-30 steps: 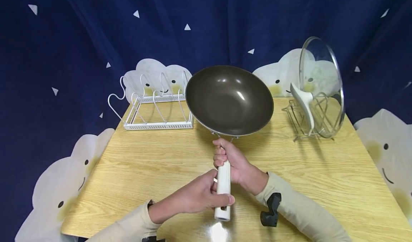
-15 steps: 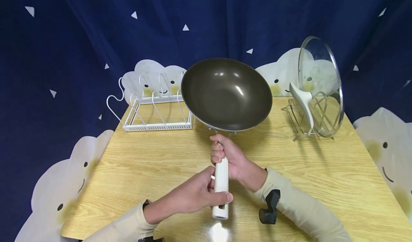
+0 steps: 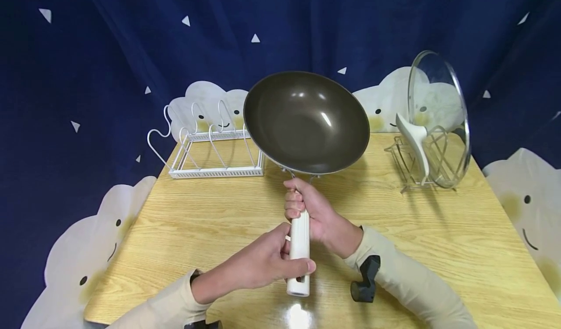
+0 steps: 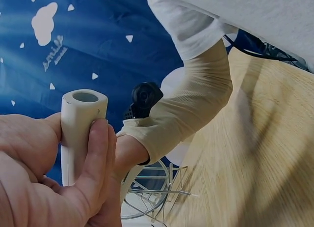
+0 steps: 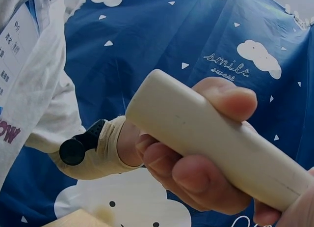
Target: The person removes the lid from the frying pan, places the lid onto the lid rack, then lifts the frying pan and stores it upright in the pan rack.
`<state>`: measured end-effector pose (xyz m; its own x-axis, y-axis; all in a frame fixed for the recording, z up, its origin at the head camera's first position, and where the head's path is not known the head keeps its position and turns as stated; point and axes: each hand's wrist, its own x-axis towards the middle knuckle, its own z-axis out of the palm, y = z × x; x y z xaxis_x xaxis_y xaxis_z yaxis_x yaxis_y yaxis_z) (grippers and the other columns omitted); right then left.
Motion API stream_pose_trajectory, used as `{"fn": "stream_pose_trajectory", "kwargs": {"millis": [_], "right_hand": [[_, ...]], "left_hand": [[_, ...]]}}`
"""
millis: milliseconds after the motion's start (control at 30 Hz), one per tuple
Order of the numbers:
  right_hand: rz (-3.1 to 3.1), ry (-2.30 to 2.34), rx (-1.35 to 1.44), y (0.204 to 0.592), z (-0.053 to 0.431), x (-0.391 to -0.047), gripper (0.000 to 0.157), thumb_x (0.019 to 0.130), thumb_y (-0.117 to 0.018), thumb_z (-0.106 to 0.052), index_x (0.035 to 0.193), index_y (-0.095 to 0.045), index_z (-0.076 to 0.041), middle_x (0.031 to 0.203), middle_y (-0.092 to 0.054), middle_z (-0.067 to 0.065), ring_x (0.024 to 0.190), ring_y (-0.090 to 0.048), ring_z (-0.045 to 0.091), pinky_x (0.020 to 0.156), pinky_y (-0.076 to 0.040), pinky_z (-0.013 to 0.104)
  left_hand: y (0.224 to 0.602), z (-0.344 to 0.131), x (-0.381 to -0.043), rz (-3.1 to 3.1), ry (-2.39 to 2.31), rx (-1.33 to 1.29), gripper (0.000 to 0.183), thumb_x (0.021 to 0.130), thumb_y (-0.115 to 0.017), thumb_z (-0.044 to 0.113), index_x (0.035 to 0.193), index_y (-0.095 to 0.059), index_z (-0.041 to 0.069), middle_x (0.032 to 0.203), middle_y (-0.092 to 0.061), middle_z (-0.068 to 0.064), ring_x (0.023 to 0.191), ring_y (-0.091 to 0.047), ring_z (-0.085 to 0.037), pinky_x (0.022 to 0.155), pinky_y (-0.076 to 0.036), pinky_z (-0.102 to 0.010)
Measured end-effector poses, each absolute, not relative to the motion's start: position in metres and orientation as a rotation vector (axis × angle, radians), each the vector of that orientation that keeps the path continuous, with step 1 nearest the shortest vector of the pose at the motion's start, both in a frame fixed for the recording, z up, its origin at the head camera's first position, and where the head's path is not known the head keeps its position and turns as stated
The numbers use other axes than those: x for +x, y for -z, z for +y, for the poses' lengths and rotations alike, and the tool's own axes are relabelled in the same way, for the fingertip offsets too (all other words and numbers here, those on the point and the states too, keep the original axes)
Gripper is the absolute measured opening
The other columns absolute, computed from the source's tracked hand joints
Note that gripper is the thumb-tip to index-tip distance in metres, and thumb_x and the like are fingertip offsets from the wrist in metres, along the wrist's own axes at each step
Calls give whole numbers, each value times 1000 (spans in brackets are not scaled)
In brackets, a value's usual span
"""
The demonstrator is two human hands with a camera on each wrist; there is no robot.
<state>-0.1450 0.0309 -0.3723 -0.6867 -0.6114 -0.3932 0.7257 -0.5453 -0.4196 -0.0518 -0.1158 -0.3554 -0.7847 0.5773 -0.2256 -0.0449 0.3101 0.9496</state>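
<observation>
While empty, the wok (image 3: pixel 307 122), its handle (image 3: pixel 300 236) tight in left hand (image 3: pixel 269 261) and right hand (image 3: pixel 317 214).

A white rack (image 3: pixel 216 173) sits toward the far left of the wooden table (image 3: pixel 188 217), its wire loops rising in two rows from a slotted base. At the far right, a metal stand (image 3: pixel 402 163) holds a glass lid (image 3: pixel 438 110) on edge, its white handle (image 3: pixel 414 139) facing left. Behind hangs a dark blue curtain (image 3: pixel 280 22) with white triangles (image 3: pixel 255 38), smiling clouds (image 3: pixel 83 251) and the word "smile" (image 4: pixel 53 52).
</observation>
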Motion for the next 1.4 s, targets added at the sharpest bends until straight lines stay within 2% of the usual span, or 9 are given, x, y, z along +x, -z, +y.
{"fn": "stream_pose_trajectory", "kwargs": {"millis": [200, 600, 833, 1400], "right_hand": [[705, 2228, 219, 368, 28, -147, 37, 105, -46, -16, 69, -37, -19, 49, -39, -12, 38, -36, -1, 37, -33, 13], [665, 2240, 159, 356, 21, -154, 38, 105, -45, -16, 68, -36, -19, 50, -38, -11, 37, -36, -1, 36, -32, 14], [605, 2240, 137, 353, 19, -156, 39, 107, -42, -18, 68, -35, -18, 49, -38, -10, 36, -37, 0, 36, -33, 15], [474, 2243, 62, 348, 13, -163, 37, 108, -40, -18, 71, -40, -18, 49, -39, -9, 36, -38, 1, 36, -34, 16]], "left_hand": [[351, -118, -51, 2102, -1484, 460, 44, 92, -75, 25, 114, -46, 0, 67, -59, 4, 55, -45, -3, 48, -35, -20], [338, -122, -52, 2206, -1438, 455, 49, 91, -75, 31, 120, -47, 1, 71, -63, 2, 58, -51, -5, 50, -41, -22], [336, -123, -52, 2206, -1479, 446, 51, 93, -74, 28, 124, -47, 0, 76, -67, 1, 63, -57, -6, 54, -46, -23], [327, -127, -53, 2305, -1433, 427, 52, 92, -74, 31, 126, -48, 1, 79, -67, -2, 65, -60, -10, 54, -51, -28]]}}
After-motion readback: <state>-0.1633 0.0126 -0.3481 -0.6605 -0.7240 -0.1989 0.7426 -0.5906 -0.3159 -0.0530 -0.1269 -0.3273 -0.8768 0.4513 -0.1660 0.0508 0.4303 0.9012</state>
